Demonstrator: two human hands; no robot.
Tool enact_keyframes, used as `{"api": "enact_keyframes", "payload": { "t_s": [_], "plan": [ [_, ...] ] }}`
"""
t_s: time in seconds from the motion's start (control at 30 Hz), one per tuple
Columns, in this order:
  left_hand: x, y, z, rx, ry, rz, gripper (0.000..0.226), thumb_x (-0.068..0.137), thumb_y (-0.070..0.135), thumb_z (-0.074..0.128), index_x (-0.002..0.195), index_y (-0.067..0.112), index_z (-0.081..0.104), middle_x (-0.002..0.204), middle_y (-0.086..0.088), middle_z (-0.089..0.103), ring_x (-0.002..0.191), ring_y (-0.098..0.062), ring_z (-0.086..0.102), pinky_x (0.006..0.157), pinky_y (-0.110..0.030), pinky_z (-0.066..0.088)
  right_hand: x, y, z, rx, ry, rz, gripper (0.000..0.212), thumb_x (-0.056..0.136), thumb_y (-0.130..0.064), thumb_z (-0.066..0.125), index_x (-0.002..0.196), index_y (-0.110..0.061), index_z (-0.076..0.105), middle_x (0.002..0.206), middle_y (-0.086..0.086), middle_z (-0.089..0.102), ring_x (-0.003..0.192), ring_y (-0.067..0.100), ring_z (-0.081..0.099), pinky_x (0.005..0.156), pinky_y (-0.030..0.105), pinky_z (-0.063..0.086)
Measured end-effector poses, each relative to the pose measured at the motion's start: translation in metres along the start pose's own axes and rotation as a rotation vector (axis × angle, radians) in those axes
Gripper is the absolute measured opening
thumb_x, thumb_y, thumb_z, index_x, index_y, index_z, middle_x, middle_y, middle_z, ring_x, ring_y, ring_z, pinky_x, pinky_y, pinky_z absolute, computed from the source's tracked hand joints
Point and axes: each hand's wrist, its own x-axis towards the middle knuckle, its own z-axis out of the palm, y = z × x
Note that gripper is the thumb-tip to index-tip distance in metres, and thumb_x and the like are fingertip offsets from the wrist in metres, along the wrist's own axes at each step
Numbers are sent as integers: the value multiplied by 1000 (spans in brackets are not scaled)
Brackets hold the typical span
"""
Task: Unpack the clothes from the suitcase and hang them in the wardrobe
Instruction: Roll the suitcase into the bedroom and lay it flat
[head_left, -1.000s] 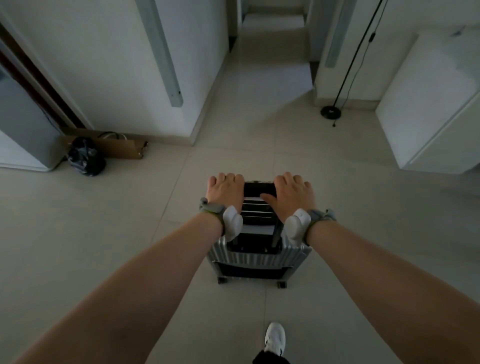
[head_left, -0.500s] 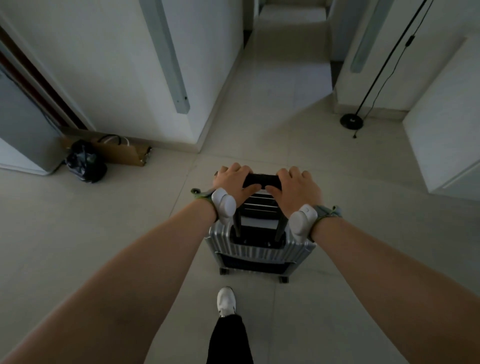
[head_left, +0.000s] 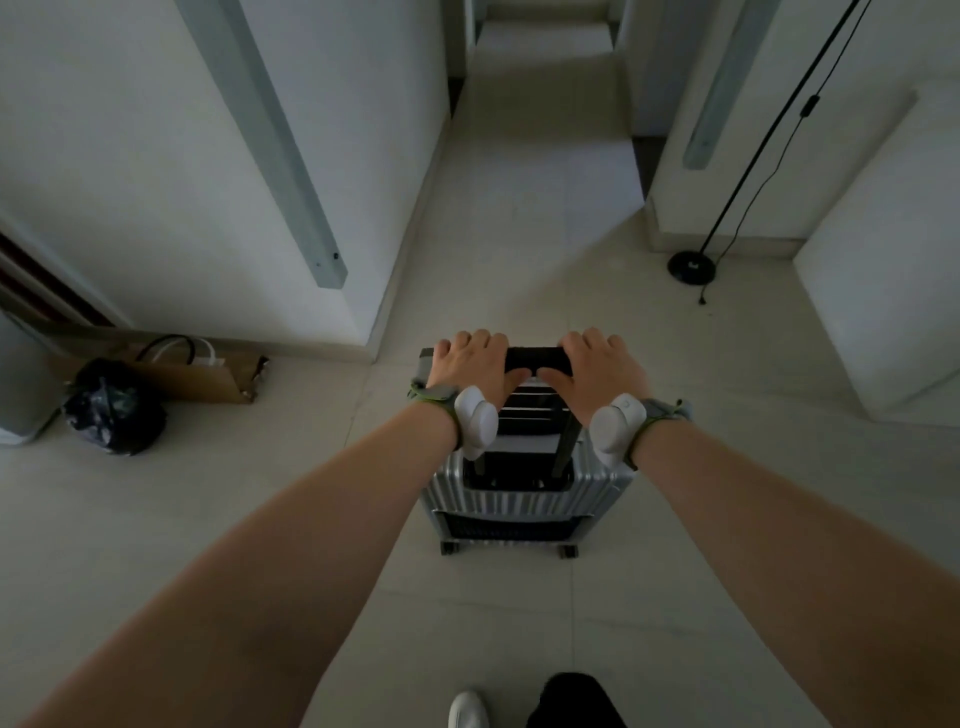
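Observation:
A silver ribbed suitcase (head_left: 519, 499) stands upright on its wheels on the tiled floor in front of me, closed, with its black telescopic handle (head_left: 535, 358) pulled out. My left hand (head_left: 470, 366) grips the left end of the handle bar and my right hand (head_left: 597, 371) grips the right end. Both wrists wear white sensor bands. No clothes and no wardrobe are in view.
A hallway (head_left: 540, 171) runs straight ahead between white walls. A black bag (head_left: 111, 410) and a brown paper bag (head_left: 208, 376) lie at the left wall. A floor lamp base (head_left: 691, 267) with its cord stands at the right, next to a white cabinet (head_left: 883, 270).
The suitcase has rolled forward toward the hallway with both hands on its handle. My feet have stepped after it, and the lamp base and wall corner have come nearer.

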Motion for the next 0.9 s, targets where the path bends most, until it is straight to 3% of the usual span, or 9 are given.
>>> {"api": "enact_keyframes", "payload": {
  "t_s": [0.13,0.67,0.9],
  "plan": [
    [68,-16,-10,-101,-38,-5,41,94,48,41,114,13,49,118,-8,51,112,-30,45,91,-39,39,68,15,-6,-8,-11,-30,45,94,-51,39,114,-12,47,116,9,51,100,29,48,85,34,41],
    [331,-67,-40,-98,-15,-83,42,93,48,45,116,14,50,115,-7,53,109,-29,45,91,-38,41,344,80,-16,-8,-4,-122,46,95,-51,38,111,-9,46,114,12,50,96,31,48,84,35,37],
    [451,-102,-51,-127,37,-33,39,92,47,45,113,14,50,113,-5,53,107,-28,46,86,-38,43,465,100,-16,24,48,-89,46,92,-53,41,109,-11,48,110,11,51,93,30,47,82,38,42]
  ]
}}
